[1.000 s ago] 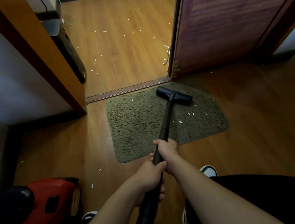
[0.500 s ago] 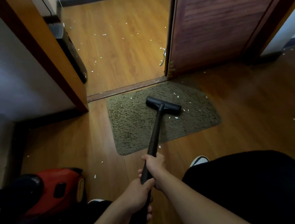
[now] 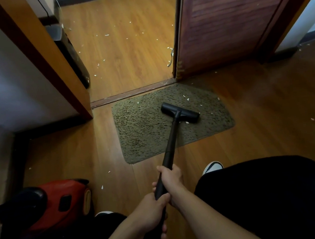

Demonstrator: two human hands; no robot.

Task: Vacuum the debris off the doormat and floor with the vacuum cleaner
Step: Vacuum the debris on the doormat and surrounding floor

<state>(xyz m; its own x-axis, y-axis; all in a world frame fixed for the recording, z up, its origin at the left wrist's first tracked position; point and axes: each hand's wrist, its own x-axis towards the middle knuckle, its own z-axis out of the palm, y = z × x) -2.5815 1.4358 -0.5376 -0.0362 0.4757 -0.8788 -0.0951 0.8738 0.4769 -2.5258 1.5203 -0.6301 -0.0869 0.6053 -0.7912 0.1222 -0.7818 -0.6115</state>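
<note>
While fingers point(image 3: 165, 171) grip wand point(image 3: 171, 139), nozzle point(image 3: 180, 112) rests on doormat point(image 3: 143, 125).

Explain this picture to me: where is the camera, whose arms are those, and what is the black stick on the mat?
There is no robot here. A person wears a camera on the head, so the picture looks forward and down at their own arms. Both hands grip a black tube: the right hand nearer the far end, the left hand behind it. The tube ends in a flat nozzle that rests on the green doormat. It likely belongs to the red vacuum cleaner at lower left on the wood floor, though the link is out of sight. The white bits on the doormat, and more past the open door, are the debris to be sucked up.
</note>
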